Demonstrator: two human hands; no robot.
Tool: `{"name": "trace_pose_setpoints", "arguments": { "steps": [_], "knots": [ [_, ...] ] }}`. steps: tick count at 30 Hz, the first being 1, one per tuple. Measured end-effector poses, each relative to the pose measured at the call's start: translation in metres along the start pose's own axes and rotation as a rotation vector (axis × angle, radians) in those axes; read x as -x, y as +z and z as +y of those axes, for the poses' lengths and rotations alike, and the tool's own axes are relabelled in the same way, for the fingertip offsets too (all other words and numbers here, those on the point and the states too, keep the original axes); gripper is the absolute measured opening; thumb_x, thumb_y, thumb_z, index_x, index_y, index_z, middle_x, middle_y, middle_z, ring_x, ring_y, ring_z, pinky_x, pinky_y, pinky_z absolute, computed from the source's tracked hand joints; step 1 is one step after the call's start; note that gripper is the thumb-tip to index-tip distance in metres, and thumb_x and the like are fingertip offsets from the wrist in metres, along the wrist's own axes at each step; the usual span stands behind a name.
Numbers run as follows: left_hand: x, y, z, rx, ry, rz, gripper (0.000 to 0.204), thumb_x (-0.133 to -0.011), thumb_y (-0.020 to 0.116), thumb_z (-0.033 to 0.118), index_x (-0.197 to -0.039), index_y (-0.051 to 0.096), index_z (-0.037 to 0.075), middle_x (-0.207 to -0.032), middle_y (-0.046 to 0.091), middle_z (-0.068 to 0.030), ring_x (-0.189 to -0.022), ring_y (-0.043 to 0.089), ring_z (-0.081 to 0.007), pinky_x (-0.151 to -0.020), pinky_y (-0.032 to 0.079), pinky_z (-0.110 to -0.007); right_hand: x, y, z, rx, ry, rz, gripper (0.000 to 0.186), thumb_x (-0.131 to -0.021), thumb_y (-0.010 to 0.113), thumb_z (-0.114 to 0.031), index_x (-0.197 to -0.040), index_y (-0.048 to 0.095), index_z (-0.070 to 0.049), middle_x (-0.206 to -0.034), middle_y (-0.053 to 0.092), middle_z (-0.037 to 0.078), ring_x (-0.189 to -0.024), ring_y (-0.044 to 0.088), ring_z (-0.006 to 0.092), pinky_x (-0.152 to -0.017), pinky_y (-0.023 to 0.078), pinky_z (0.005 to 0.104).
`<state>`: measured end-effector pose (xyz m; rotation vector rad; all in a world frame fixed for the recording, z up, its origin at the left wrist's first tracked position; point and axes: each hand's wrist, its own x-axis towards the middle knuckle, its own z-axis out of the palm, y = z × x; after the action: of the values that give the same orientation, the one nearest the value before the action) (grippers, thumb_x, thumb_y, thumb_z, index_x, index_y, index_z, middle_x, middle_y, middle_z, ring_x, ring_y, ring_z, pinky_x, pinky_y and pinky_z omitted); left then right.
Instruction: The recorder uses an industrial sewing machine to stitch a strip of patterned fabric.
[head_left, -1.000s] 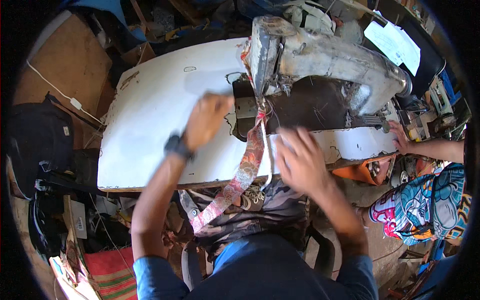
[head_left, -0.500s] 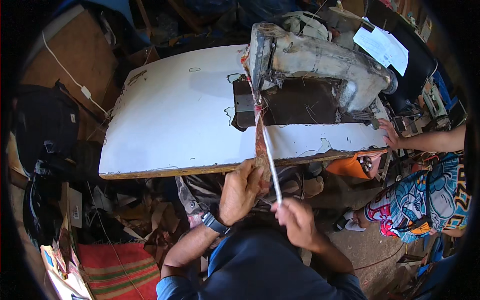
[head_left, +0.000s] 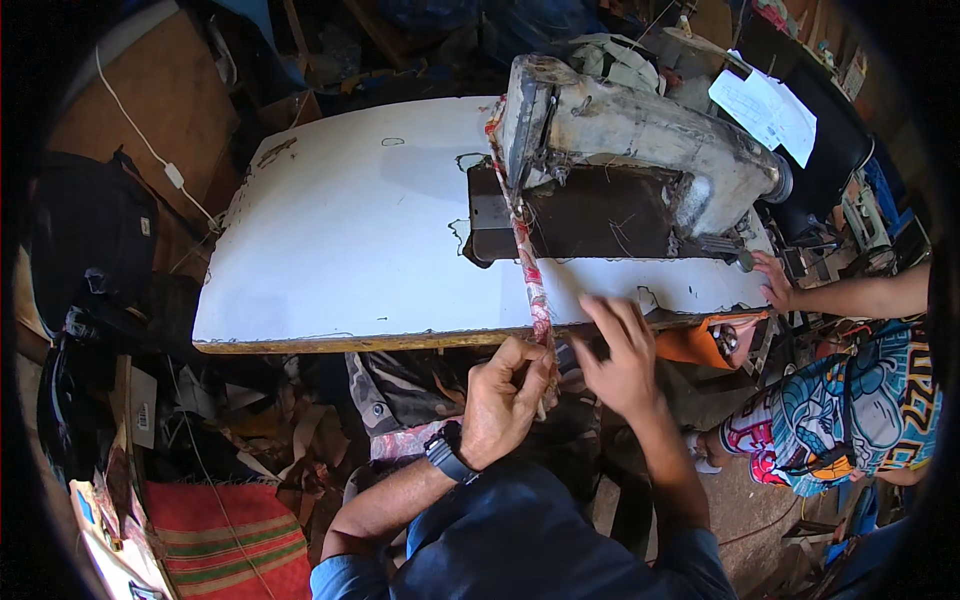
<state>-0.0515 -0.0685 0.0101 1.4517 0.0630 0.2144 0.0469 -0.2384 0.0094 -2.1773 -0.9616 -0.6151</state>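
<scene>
Large letters [head_left: 917, 372] mark the patterned garment [head_left: 845, 415], a barcode [head_left: 143, 416] the white panel [head_left: 146, 388].

"What colour is the top [head_left: 500, 530]?"
"Dark blue, with short, slightly brighter blue sleeves [head_left: 345, 578]."
"And lower down?"
"Camouflage-patterned bottoms [head_left: 410, 385] with a round, pale stud [head_left: 378, 409]."
"On the left wrist [head_left: 476, 452]?"
"A chunky, dark watch [head_left: 447, 455]."

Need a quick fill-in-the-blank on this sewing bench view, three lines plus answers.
Of the left hand and the right hand, the one gripping the patterned strip is the ____.
The sewing machine stands on a tabletop coloured ____.
In the picture, another person's hand is at the tabletop's ____ end.

Missing words: left; white; right.
</scene>
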Motion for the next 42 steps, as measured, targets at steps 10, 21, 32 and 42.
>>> {"name": "trace_pose_setpoints", "arguments": {
  "steps": [10,21,32,42],
  "knots": [
    [-0.005,0.006,0.002,0.234,-0.065,0.001,0.014,-0.11,0.057,0.013,-0.106,0.059,-0.001,-0.087,0.071,-0.006,-0.068,0.065,-0.0073,-0.06,0.054,-0.024,-0.045,0.034,0.027,0.057,-0.378,-0.062,0.03,-0.082,0.069,-0.01,-0.111,0.075,-0.003,-0.125,0.072,0.006,-0.115,0.064,0.0261,-0.095,0.058,0.0395],
    [-0.211,-0.094,0.013,-0.902,0.201,-0.008,0.035,-0.104,0.06,0.033,-0.104,0.074,0.0,-0.089,0.073,-0.0184,-0.082,0.071,-0.0289,-0.077,0.055,-0.038,-0.032,0.035,0.03,-0.108,-0.245,-0.211,0.029,-0.079,0.073,0.003,-0.108,0.077,0.002,-0.118,0.074,0.011,-0.109,0.068,0.0291,-0.094,0.057,0.0405],
    [-0.348,-0.101,-0.048,-1.405,0.135,-0.31,0.04,-0.08,0.075,0.039,-0.114,0.081,0.018,-0.12,0.074,-0.0177,-0.11,0.069,-0.0417,-0.095,0.051,-0.056,-0.04,0.033,0.034,-0.179,-0.231,-0.217,0.027,-0.08,0.076,0.004,-0.106,0.078,0.002,-0.115,0.076,0.012,-0.105,0.07,0.0294,-0.089,0.059,0.04],
    [-0.295,-0.08,-0.04,-1.063,0.501,0.07,0.017,-0.084,0.072,0.014,-0.1,0.07,0.012,-0.109,0.063,-0.0107,-0.111,0.06,-0.0365,-0.091,0.044,-0.052,-0.05,0.028,0.039,-0.136,-0.208,-0.286,0.027,-0.079,0.075,0.005,-0.106,0.078,0.003,-0.115,0.076,0.012,-0.104,0.068,0.0277,-0.088,0.058,0.039]
  ]
}}
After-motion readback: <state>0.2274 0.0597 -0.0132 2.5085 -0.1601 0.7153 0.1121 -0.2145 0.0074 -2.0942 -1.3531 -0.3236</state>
